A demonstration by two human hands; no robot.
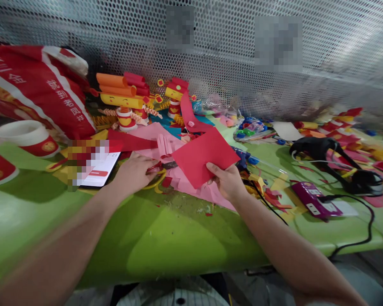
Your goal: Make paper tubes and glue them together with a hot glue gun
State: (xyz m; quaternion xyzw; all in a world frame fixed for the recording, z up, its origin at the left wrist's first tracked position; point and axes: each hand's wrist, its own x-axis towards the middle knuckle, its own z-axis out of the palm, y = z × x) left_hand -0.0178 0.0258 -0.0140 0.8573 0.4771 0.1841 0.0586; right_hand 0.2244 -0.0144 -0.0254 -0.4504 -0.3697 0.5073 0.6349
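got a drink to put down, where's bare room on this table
Bare: the table front between the forearms, and the stretch between the cups and left forearm. Crowded: around both hands, with pink paper, and behind, with paper figures.

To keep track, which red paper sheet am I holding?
The bright red, flat rectangular paper sheet in your right hand; the darker red paper sheet lies beyond your left hand.

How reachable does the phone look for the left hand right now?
Probably yes: the phone lies screen-up close beside the left hand, and nothing visible stands between them.
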